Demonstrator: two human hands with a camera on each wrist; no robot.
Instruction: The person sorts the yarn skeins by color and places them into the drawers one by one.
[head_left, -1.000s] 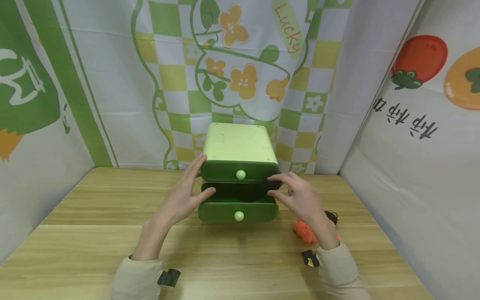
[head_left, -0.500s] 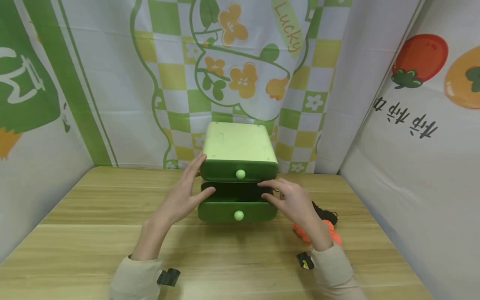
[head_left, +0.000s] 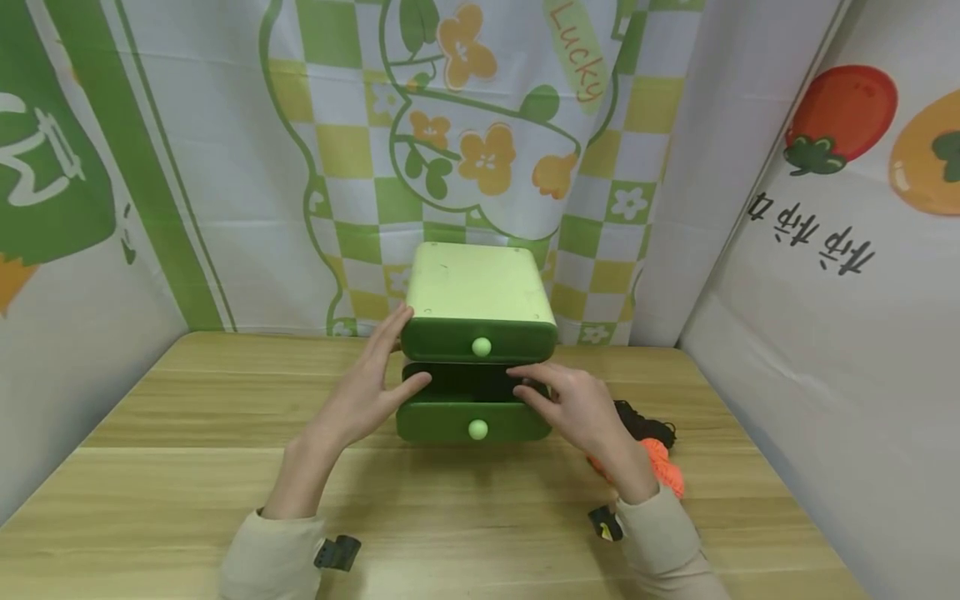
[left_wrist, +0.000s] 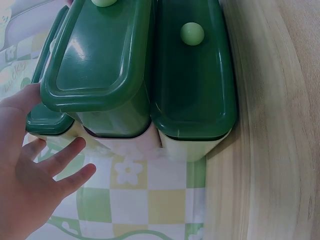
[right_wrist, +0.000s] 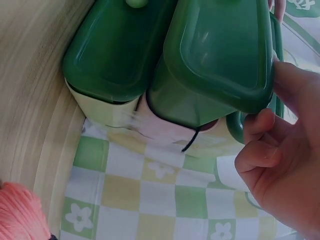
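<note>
A pale-green boxy cabinet (head_left: pixel 478 283) stands on the desk (head_left: pixel 187 467), its dark-green round-knobbed middle drawer (head_left: pixel 452 422) pulled out, thin black cord (right_wrist: pixel 190 140) protruding alongside.

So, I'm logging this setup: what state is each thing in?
Top drawer: shut
Middle drawer: open
Bottom drawer: looks shut
Black cord: sticking out beside the middle drawer
Orange yarn: bundled, on the table
Black yarn: bundled, next to the orange yarn
Left hand: fingers spread, at the cabinet's left side
Right hand: fingers bent, at the middle drawer's right end
</note>
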